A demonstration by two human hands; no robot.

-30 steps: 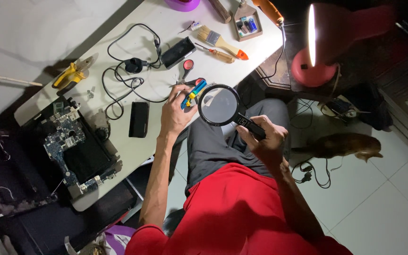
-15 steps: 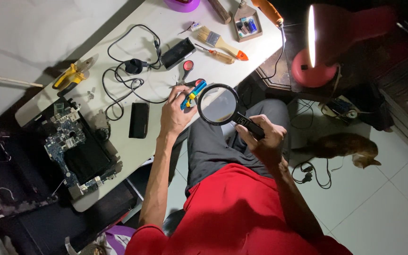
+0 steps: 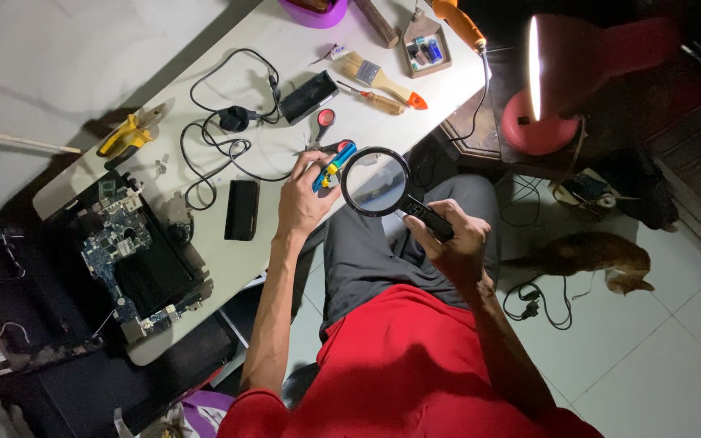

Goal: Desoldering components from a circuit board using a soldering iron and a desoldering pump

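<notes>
Centre frame: left hand [image 3: 306,203] grips blue-yellow tool [image 3: 333,166]; right hand [image 3: 452,243] clamped on magnifying glass [image 3: 379,182]. Inspection under way; circuit board [image 3: 127,251], lower left, untouched.

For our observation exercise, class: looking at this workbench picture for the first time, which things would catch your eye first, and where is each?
First, the round magnifying glass in the right hand, at the table's near edge. Beside it, the left hand holds a small blue and yellow tool in its fingers. Next, the lit red lamp glows at upper right, and a bare blue circuit board lies on the table's left end.
</notes>
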